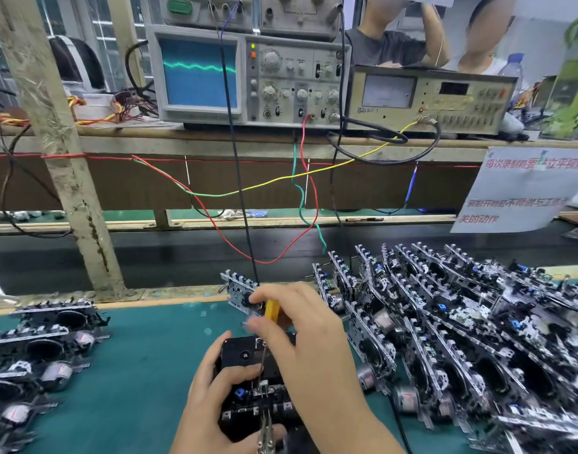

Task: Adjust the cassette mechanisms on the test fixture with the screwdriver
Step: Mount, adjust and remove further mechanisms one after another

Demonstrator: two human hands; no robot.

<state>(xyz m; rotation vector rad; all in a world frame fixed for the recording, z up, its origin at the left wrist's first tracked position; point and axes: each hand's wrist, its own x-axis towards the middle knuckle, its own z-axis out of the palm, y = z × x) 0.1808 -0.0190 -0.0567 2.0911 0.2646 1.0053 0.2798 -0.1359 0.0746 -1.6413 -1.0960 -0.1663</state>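
Green matting covers the bench [127, 371], with an oscilloscope [248, 73] on the shelf behind and mechanisms piled at right [461, 329] and left [35, 348], their detail lost in blur. At bottom centre the left hand [212, 388] grips the black fixture [248, 358], thumb curled over its top, its lower part cut off by the frame. The right hand [300, 342] pinches the yellow-handled screwdriver [272, 310], its thin shaft reaching down to the mechanism on the fixture; the tip is hard to make out.

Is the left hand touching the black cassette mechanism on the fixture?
Touching. The head view shows the left hand gripping the black cassette mechanism, thumb lying across its top face.
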